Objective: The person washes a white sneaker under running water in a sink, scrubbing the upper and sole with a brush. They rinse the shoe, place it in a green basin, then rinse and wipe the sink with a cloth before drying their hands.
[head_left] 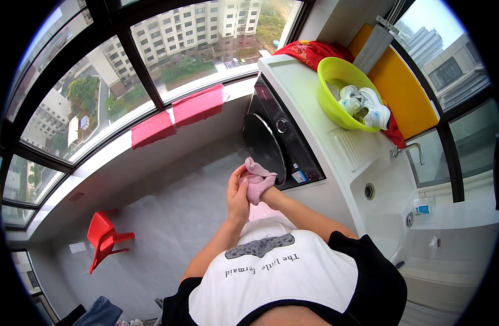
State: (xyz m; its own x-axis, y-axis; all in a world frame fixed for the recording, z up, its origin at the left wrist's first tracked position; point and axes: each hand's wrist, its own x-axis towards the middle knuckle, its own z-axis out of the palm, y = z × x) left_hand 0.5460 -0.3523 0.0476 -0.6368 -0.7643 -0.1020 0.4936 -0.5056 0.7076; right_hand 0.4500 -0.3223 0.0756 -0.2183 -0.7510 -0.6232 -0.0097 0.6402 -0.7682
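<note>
A small pink cloth (255,182) is bunched up in front of my chest. My left hand (238,191) closes round its left side, the fingers curled against the fabric. The cloth covers most of my right hand (268,195), so only the part by the wrist shows and its fingers are hidden. Just beyond both hands stands a black front-loading washing machine (302,155) with its round dark door (260,144); the hands and cloth overlap the door's lower edge in the picture.
At right, a white counter (298,92) with a sink (377,212) and faucet (415,152) bears a lime-green basin (328,98) holding white shoes (371,108). Red cloth (314,51) lies behind it. Pink cloths (198,106) drape the windowsill. A red chair (104,236) stands far left.
</note>
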